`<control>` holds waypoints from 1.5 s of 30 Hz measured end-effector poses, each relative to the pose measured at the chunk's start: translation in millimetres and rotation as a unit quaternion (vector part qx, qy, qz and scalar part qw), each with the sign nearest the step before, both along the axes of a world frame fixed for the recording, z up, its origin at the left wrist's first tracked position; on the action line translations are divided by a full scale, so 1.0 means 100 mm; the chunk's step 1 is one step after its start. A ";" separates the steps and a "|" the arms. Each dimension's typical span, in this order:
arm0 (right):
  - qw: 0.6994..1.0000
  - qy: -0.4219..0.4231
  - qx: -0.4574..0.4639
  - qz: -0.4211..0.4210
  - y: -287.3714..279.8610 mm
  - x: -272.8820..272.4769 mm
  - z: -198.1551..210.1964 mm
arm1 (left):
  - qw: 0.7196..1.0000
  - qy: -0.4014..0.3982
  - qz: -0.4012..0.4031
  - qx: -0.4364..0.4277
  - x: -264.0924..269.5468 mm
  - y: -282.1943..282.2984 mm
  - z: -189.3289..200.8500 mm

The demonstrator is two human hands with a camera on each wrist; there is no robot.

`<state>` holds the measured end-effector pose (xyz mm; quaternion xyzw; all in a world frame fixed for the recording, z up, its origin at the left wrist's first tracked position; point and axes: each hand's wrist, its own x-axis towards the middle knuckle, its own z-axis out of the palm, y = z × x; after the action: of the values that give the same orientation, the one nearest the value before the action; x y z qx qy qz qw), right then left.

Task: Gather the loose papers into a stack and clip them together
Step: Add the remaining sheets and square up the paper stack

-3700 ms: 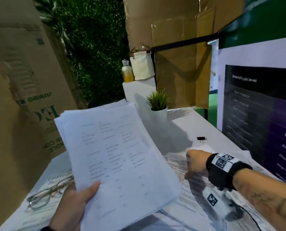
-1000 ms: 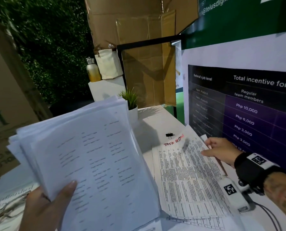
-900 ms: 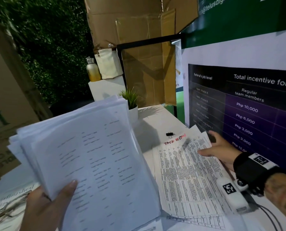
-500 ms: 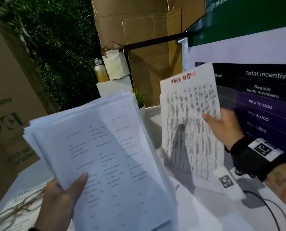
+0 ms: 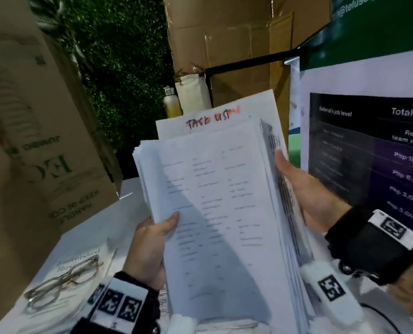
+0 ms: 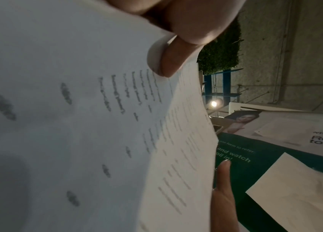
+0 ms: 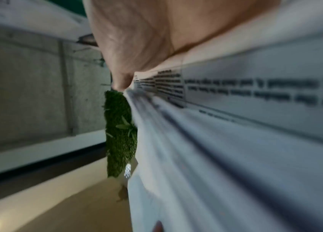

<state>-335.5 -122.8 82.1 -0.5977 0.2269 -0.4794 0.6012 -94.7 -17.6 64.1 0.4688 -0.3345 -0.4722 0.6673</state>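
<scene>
A thick stack of white printed papers (image 5: 220,203) stands nearly upright above the table, in the middle of the head view. My left hand (image 5: 152,244) grips its lower left edge, thumb on the front sheet. My right hand (image 5: 304,189) holds the right edge, thumb in front, and presses a densely printed sheet marked "TASK LIST" in red (image 5: 212,116) against the back of the stack. In the left wrist view the front sheet (image 6: 97,125) fills the picture under my thumb. The right wrist view shows blurred sheet edges (image 7: 216,141). The binder clip is hidden behind the papers.
Glasses (image 5: 63,283) lie on a printed booklet (image 5: 73,263) at the table's near left. More paper (image 5: 224,326) lies below the stack. Cardboard boxes (image 5: 32,141) stand at the left and back, a poster board (image 5: 369,153) at the right, a bottle (image 5: 169,102) behind.
My right hand lifted the "TASK LIST" sheet off the table and brought it left against the back of the stack. The stack has tilted more upright and both hands now hold it.
</scene>
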 end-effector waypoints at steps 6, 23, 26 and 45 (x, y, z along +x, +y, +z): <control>0.995 0.038 -0.081 -0.042 0.10 0.05 -0.04 | 0.973 -0.132 0.104 -0.158 -0.05 0.07 0.01; 0.996 0.040 -0.073 0.016 0.11 0.30 0.07 | 0.960 -0.164 0.066 -0.218 0.25 0.11 0.23; 0.996 0.019 -0.080 0.019 0.07 0.26 0.14 | 0.962 -0.154 0.041 -0.220 0.26 0.10 0.23; 0.657 0.526 -0.535 -0.076 0.64 0.76 1.36 | 0.971 -0.165 0.046 -0.165 0.24 0.13 -0.02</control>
<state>-259.4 -58.7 217.7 -0.9491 0.2540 -0.1680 -0.0803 -71.2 -4.6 62.3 0.4388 -0.4912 -0.2955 0.6920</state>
